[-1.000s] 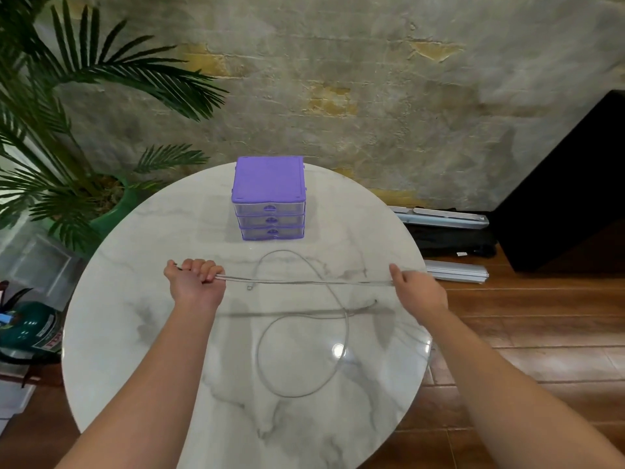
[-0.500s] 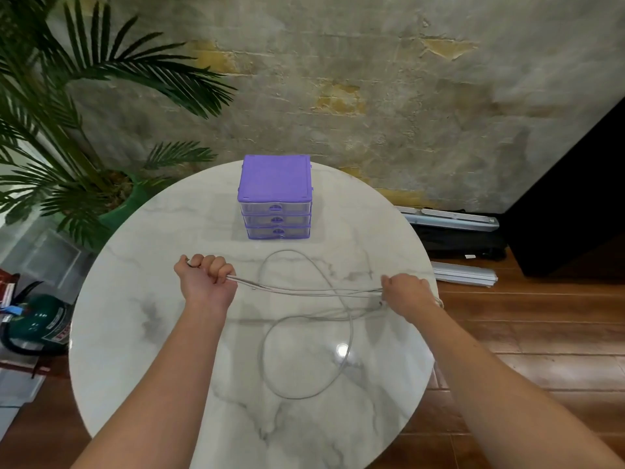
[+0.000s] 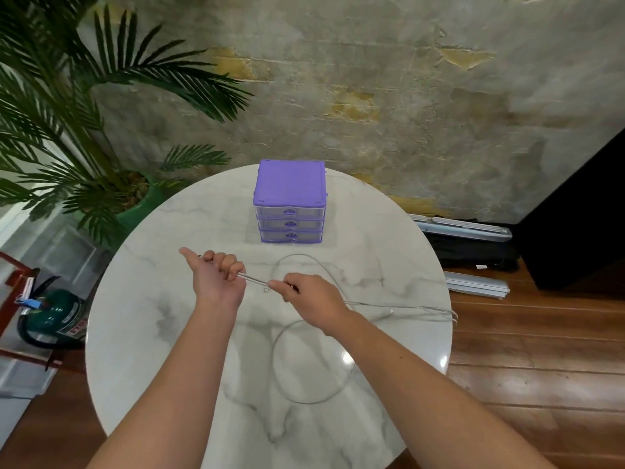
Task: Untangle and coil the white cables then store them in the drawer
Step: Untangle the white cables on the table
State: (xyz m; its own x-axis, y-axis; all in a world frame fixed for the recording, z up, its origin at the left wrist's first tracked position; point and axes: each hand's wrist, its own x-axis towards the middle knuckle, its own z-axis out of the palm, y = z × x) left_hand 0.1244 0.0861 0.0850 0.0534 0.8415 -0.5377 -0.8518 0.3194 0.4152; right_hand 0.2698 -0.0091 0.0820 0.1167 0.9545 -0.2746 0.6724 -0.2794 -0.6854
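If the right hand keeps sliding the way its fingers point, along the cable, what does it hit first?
Most likely the left hand: the right hand pinches the white cable and points left along it toward that fist. Nothing shows between them, though relative height is unclear.

White cable [image 3: 306, 399] partly hidden beneath right hand [image 3: 313, 301] and forearm. Contents of drawer unit [image 3: 290, 211] too blurred to discern. Palm plant [image 3: 84, 106] cropped at left edge.
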